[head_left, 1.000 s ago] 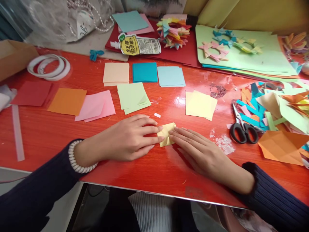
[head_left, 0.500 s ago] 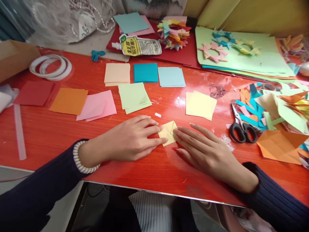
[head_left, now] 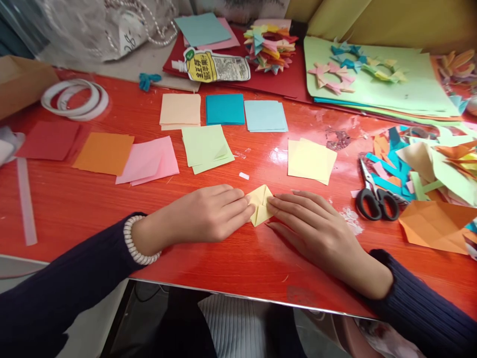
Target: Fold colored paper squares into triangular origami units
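A small folded yellow paper (head_left: 261, 203) lies flat on the red table (head_left: 231, 263), with creased flaps showing. The fingertips of my left hand (head_left: 208, 211) press on its left edge, fingers together. From the other side, my right hand (head_left: 313, 226) lays its fingertips on the right corner, its fingers stretched out and the thumb a little below them. Further back stand loose stacks: light yellow squares (head_left: 311, 161) to the right, light green squares (head_left: 206, 149) to the left.
Black-handled scissors (head_left: 376, 199) and paper scraps (head_left: 395, 169) lie at the right. Pink (head_left: 149, 161), orange (head_left: 104, 154) and red squares (head_left: 50, 140) are at the left, tape rolls (head_left: 76, 99) behind. A yellow pouch (head_left: 218, 67) and paper wreaths (head_left: 270, 47) stand at the back.
My left hand's fingers have come closer together at the paper's left edge and uncovered its lower part, where a folded flap now shows. My right hand has barely moved.
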Available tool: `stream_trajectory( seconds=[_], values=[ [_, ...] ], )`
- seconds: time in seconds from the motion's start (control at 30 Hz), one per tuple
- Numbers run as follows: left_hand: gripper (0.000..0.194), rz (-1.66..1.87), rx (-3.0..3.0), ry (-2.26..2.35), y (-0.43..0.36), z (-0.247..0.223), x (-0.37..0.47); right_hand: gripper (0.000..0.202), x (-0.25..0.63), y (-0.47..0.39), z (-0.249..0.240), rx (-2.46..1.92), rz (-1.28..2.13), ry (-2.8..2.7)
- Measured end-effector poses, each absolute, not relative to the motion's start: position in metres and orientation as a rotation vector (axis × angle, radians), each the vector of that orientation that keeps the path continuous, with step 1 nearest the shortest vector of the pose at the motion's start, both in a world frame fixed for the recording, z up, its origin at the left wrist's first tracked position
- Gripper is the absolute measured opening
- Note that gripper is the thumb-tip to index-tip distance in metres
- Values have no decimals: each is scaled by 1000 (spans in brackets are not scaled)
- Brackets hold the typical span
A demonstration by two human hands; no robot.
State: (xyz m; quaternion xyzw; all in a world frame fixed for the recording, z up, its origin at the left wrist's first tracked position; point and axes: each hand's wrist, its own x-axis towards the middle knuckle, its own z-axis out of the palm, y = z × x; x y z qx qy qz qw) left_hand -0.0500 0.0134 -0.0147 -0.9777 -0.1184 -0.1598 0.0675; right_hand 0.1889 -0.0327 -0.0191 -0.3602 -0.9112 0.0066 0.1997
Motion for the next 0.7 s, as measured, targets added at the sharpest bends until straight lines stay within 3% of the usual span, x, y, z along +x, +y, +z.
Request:
stream_trajectory(
  seconds=[0.3, 0.5, 0.7],
  values=[
    [14, -502, -2919, -297, 11, -14, -50, 29, 187, -34, -17, -979, -137, -2641],
    [18, -494, -2920, -311, 9, -13, -47, 29, 185, -32, -19, -955, -55, -2617],
    [19, -443, -3008, -523, 10, -14, -43, 12, 184, -28, -23, -936, 54, -2528]
  ],
)
